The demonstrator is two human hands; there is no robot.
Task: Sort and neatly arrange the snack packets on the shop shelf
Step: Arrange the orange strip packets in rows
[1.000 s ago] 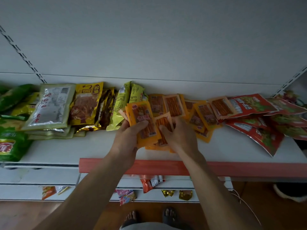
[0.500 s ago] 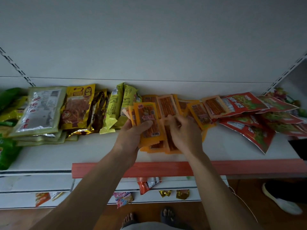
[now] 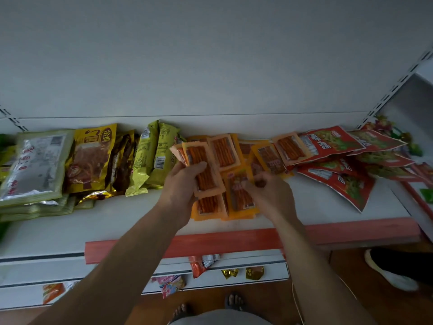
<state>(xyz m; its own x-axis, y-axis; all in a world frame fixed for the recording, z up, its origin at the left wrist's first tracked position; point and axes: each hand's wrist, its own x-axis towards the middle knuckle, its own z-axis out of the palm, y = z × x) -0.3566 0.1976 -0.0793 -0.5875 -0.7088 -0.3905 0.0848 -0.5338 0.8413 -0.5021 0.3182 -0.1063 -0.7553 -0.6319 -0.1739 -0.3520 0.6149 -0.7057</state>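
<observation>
While the left hand (image 3: pixel 181 185) grips its orange stack (image 3: pixel 203 167), the right hand (image 3: pixel 271 195) pinches a packet (image 3: pixel 235 198) just right of it (long axis near-to-far, same as the stack).

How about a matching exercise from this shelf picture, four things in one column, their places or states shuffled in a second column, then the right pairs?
Things
1. red packets
2. silver-faced packets
3. orange packets
4. gold wrappers

Places or states
A. on the lower shelf
B. gripped in the left hand
C. scattered at the right end of the shelf
D. stacked flat at the left

Pairs: 1-C, 2-D, 3-B, 4-A
</observation>
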